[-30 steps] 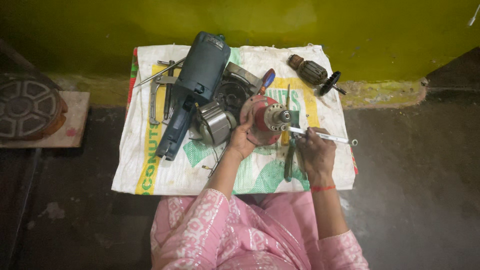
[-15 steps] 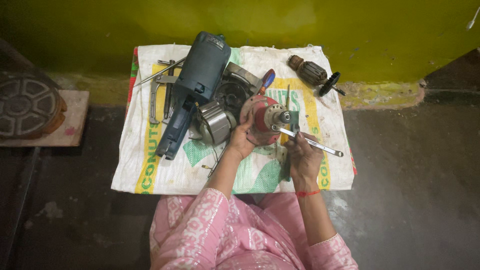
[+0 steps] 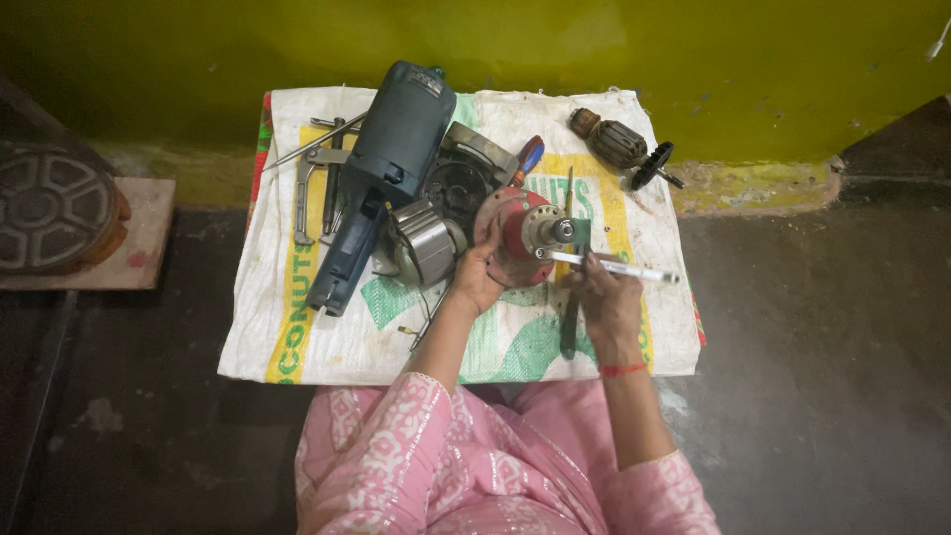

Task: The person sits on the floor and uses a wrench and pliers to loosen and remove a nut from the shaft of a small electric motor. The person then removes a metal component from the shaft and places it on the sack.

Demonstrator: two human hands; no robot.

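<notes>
**Red part held mid-sack**

Sack [image 3: 327, 347] reaches the wall; bare floor lies either side. Blue drill [image 3: 381, 168] crowds left. Left hand [image 3: 475, 277] grips red housing [image 3: 520, 233], centre. Right hand [image 3: 609, 302] pinches white pen-like tool [image 3: 619, 267]; fingertips hidden.

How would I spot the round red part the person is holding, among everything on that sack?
Start at the white sack spread below the yellow-green wall. Near its middle, right of the big blue power tool, the left hand props up the red round part. It alone is red, with a metal shaft at its centre.
</notes>
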